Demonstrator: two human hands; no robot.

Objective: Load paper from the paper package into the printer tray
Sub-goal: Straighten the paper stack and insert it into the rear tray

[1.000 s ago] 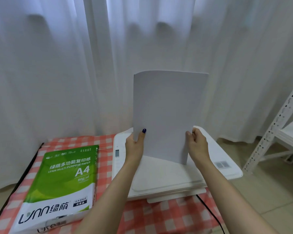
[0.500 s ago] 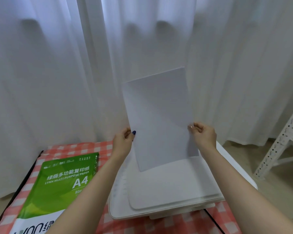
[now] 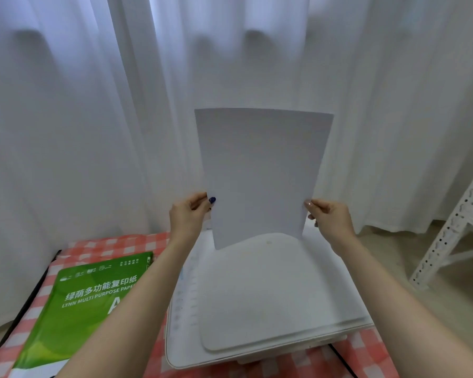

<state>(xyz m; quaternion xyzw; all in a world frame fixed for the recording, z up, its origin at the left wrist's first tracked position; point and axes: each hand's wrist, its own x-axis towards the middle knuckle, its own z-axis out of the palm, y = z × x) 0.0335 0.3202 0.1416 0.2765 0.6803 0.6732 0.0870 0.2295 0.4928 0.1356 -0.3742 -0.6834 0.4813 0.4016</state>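
Note:
I hold a white stack of paper [image 3: 262,170] upright above the back of the white printer [image 3: 271,296]. My left hand [image 3: 190,216] pinches its left edge and my right hand [image 3: 329,219] pinches its right edge, both near the lower part. The paper's bottom edge is at the rear of the printer lid; the tray opening behind it is hidden. The green and white paper package [image 3: 74,304] lies flat on the table to the left of the printer, partly behind my left forearm.
The printer and package sit on a table with a red and white checked cloth [image 3: 115,241]. White curtains [image 3: 93,118] hang close behind. A white metal shelf frame [image 3: 453,227] stands on the floor at the right. A black cable [image 3: 342,358] runs from the printer's front.
The tilted paper has been straightened upright and squared to the printer. The view has come closer to the printer, and both hands keep the same hold on the edges.

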